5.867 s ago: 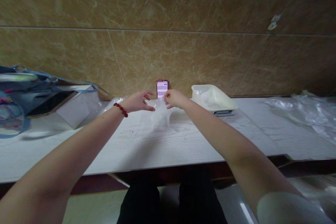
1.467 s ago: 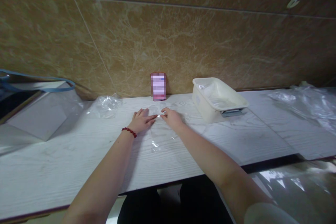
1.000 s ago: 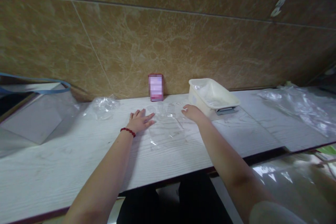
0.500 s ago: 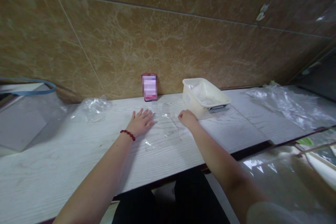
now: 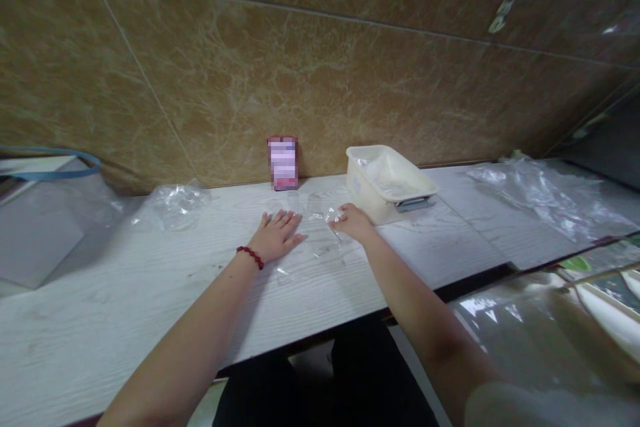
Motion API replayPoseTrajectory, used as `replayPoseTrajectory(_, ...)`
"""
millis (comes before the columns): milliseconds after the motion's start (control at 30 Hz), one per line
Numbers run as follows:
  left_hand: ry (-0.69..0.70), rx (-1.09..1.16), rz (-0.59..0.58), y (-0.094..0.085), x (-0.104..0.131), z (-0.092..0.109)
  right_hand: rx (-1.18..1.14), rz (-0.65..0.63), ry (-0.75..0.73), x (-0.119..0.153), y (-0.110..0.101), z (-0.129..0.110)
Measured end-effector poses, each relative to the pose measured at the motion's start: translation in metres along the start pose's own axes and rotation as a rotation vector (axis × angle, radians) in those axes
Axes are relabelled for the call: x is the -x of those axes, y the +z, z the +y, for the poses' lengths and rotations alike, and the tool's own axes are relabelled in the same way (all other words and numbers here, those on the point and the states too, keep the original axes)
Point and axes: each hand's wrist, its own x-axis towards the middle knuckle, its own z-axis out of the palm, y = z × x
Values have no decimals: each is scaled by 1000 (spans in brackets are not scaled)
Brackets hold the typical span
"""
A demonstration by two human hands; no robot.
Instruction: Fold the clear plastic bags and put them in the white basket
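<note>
A thin clear plastic bag (image 5: 320, 247) lies flat on the white wood-grain table in front of me. My left hand (image 5: 275, 237), with a red bead bracelet at its wrist, rests palm down at the bag's left side, fingers spread. At the bag's right side, my right hand (image 5: 353, 222) has its thumb and fingers closed on a crumpled bit of the plastic. Just behind that hand stands a cream plastic bin (image 5: 363, 190) with a grey handle and some clear plastic inside.
A phone (image 5: 283, 163) leans against the brown tiled wall. Crumpled clear plastic (image 5: 173, 207) lies left of it, beside a white box (image 5: 37, 233) with a blue band. More clear plastic sheeting (image 5: 545, 193) spreads at the right. The table's front edge runs near my legs.
My left hand has slid slightly right. The right hand has gone from a closed fist beside the bag to a grip on the plastic, which is now bunched and glinting at the fingertips.
</note>
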Motion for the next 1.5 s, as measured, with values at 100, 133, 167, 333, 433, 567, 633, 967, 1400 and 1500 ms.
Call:
replayPoseTrajectory(100, 28, 27, 71, -4, -2, -2, 2, -59, -1, 4, 1, 2)
replayPoseTrajectory(133, 39, 37, 106, -5, -3, -3, 15, -70, 0, 4, 2, 2)
replayPoseTrajectory(167, 49, 49, 146, -7, -3, -3, 32, -70, -3, 4, 2, 3)
replayPoseTrajectory(333, 89, 203, 312, -21, 0, 5, 132, 27, -67, 2, 5, 8)
replayPoseTrajectory(433, -57, 358, 344, -32, 1, 18, 220, 56, -96, 5, 6, 8)
replayPoseTrajectory(567, -404, 744, 225, -39, -14, 42, 326, 65, -180, 16, 6, 2)
replayPoseTrajectory(633, -528, 896, 105, -37, -26, 54, 368, 60, -213, 23, 6, -3)
replayPoseTrajectory(967, -530, 962, 72, -15, -58, 65, 308, 25, -224, 27, 6, -8)
replayPoseTrajectory(1400, -387, 323, -25, -12, -49, 56, 465, -62, -561, 31, -2, 0)
replayPoseTrajectory(1500, -326, 283, -33, -13, -46, 55, 482, -29, -596, 36, -7, 2)
